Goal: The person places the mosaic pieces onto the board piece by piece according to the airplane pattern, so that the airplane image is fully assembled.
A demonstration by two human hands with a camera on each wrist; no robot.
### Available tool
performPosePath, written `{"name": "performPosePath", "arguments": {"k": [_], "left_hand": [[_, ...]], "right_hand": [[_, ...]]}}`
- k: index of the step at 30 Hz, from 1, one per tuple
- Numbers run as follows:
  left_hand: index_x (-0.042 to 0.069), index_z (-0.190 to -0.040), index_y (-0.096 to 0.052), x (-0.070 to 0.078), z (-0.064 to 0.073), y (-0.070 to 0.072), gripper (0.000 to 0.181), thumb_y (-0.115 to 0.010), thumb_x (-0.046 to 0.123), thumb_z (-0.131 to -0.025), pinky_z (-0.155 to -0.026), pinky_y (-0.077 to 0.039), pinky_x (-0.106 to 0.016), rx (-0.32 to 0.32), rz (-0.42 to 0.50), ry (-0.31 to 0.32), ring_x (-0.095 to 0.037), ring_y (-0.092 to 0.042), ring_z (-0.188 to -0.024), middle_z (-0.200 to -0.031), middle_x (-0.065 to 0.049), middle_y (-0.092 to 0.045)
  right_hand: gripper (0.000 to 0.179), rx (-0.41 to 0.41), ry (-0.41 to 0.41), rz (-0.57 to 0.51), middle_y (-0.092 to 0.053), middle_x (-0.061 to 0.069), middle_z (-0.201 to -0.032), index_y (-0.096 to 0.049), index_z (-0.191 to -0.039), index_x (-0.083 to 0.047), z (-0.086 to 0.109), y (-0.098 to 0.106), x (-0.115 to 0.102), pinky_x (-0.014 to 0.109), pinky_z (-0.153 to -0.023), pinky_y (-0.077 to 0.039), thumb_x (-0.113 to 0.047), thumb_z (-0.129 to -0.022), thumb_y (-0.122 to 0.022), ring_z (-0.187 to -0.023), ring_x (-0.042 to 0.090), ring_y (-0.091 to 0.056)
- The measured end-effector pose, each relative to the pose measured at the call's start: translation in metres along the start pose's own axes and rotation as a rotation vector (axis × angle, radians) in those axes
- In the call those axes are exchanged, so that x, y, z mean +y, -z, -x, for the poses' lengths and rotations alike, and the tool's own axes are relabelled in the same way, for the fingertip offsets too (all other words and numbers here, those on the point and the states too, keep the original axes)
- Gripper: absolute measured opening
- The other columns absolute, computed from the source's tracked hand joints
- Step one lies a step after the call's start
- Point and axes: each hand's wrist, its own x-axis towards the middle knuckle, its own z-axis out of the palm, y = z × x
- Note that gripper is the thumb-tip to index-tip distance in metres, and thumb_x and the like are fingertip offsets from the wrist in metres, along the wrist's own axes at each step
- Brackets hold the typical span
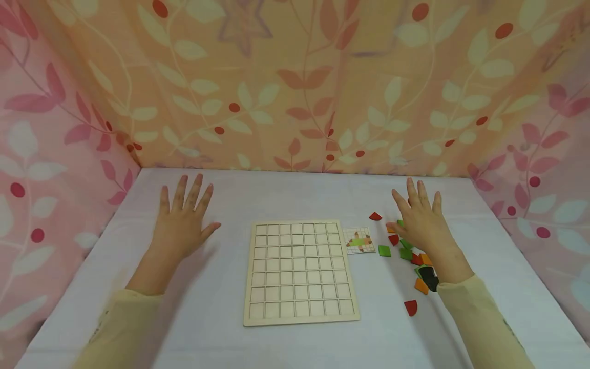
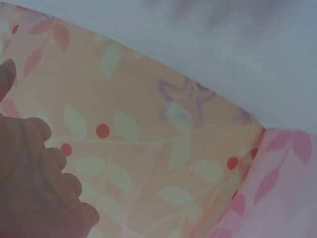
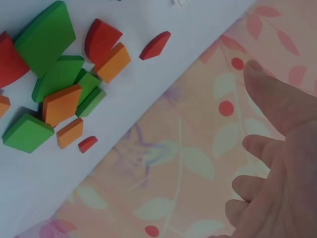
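My left hand [image 1: 181,225] is held over the white table left of the board, fingers spread and nothing in them. Above a scatter of small tiles, my right hand [image 1: 421,223] also has its fingers spread and holds nothing. Between the hands lies a pale wooden board [image 1: 249,277] with a grid of square recesses. Touching or close to its right edge is a small pattern card [image 1: 359,241] printed with a coloured figure on a grid. Green square tiles [image 3: 28,133], orange tiles [image 3: 63,105] and red quarter-round tiles [image 3: 101,40] lie loosely heaped, partly hidden by the right hand in the head view.
A black object [image 1: 429,278] lies by the right wrist, partly covered by the sleeve. One red tile [image 1: 411,307] sits apart, nearer the front. Flower-patterned cloth [image 1: 299,92] stands behind the white tabletop [image 1: 295,197], with pink cloth at both sides.
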Motion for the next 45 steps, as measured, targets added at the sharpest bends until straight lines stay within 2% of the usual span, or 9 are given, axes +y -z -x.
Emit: {"name": "performPosePath", "arguments": {"k": [3, 7, 11, 15, 21, 28, 36, 40, 45], "left_hand": [[0.004, -0.151, -0.014, 0.007, -0.002, -0.007, 0.08, -0.051, 0.046, -0.093, -0.107, 0.016, -0.059, -0.02, 0.044, 0.003, -0.036, 0.016, -0.14, -0.157, -0.016, 0.008], [0.001, -0.15, -0.014, 0.02, 0.002, -0.013, 0.08, -0.052, 0.043, -0.094, -0.106, 0.01, -0.064, -0.078, 0.139, 0.002, -0.041, 0.014, -0.14, -0.156, -0.02, 0.009], [-0.004, -0.149, -0.013, 0.041, 0.013, -0.013, 0.083, -0.055, 0.041, -0.093, -0.104, 0.003, -0.069, -0.21, 0.292, -0.029, -0.045, 0.011, -0.139, -0.154, -0.025, 0.008], [-0.008, -0.147, -0.014, 0.063, 0.023, -0.014, 0.085, -0.059, 0.038, -0.092, -0.105, -0.003, -0.068, -0.34, 0.417, -0.099, -0.045, 0.005, -0.139, -0.154, -0.026, 0.002], [-0.012, -0.144, -0.018, 0.078, 0.029, -0.024, 0.087, -0.068, 0.028, -0.086, -0.107, -0.007, -0.064, -0.472, 0.541, -0.104, -0.044, -0.004, -0.14, -0.153, -0.028, -0.004], [-0.014, -0.143, -0.019, 0.082, 0.03, -0.044, 0.086, -0.069, 0.026, -0.086, -0.108, -0.01, -0.063, -0.489, 0.568, -0.128, -0.044, -0.008, -0.139, -0.153, -0.028, -0.006], [-0.012, -0.145, -0.018, 0.084, 0.033, -0.05, 0.086, -0.069, 0.025, -0.086, -0.11, -0.011, -0.058, -0.46, 0.631, -0.134, -0.039, -0.009, -0.141, -0.154, -0.024, -0.006], [-0.011, -0.145, -0.017, 0.084, 0.032, -0.05, 0.087, -0.069, 0.025, -0.086, -0.111, -0.011, -0.056, -0.458, 0.624, -0.145, -0.038, -0.007, -0.141, -0.154, -0.022, -0.004], [-0.011, -0.145, -0.017, 0.084, 0.028, -0.05, 0.086, -0.069, 0.024, -0.086, -0.112, -0.012, -0.055, -0.461, 0.629, -0.156, -0.038, -0.008, -0.141, -0.155, -0.022, -0.005]], "right_hand": [[0.079, -0.011, 0.001, -0.035, -0.001, 0.033, -0.151, -0.025, -0.146, 0.002, -0.002, 0.001, 0.003, 0.072, -0.101, 0.003, -0.038, -0.089, -0.062, -0.137, 0.049, 0.003], [0.076, -0.028, -0.015, -0.188, -0.007, 0.034, -0.15, -0.027, -0.145, 0.005, 0.0, 0.002, 0.012, 0.07, -0.103, -0.004, -0.037, -0.091, -0.061, -0.137, 0.05, -0.002], [0.062, -0.023, -0.047, -0.366, -0.027, 0.032, -0.145, -0.039, -0.138, 0.008, -0.002, -0.005, 0.019, 0.065, -0.104, -0.02, -0.028, -0.093, -0.061, -0.133, 0.049, -0.023], [0.041, -0.022, -0.085, -0.486, -0.051, 0.029, -0.127, -0.053, -0.126, 0.009, -0.016, -0.022, 0.018, 0.059, -0.098, -0.037, -0.015, -0.094, -0.059, -0.117, 0.045, -0.045], [0.031, -0.117, -0.122, -0.59, -0.06, 0.025, -0.115, -0.059, -0.12, 0.008, -0.044, -0.047, 0.007, 0.051, -0.092, -0.045, -0.009, -0.094, -0.057, -0.106, 0.04, -0.055], [0.033, -0.172, -0.17, -0.594, -0.06, 0.024, -0.115, -0.059, -0.121, 0.008, -0.064, -0.068, -0.003, 0.048, -0.093, -0.044, -0.005, -0.091, -0.059, -0.105, 0.036, -0.054], [0.029, -0.151, -0.19, -0.511, -0.058, 0.023, -0.11, -0.064, -0.114, 0.006, -0.068, -0.071, -0.007, 0.048, -0.095, -0.043, -0.001, -0.086, -0.065, -0.1, 0.035, -0.052], [0.022, -0.131, -0.216, -0.516, -0.06, 0.019, -0.102, -0.066, -0.106, 0.003, -0.067, -0.069, -0.003, 0.045, -0.09, -0.045, -0.002, -0.085, -0.068, -0.094, 0.032, -0.051], [0.017, -0.097, -0.258, -0.542, -0.06, 0.012, -0.087, -0.062, -0.091, -0.001, -0.062, -0.067, 0.003, 0.036, -0.073, -0.046, -0.006, -0.08, -0.074, -0.084, 0.028, -0.051]]}}
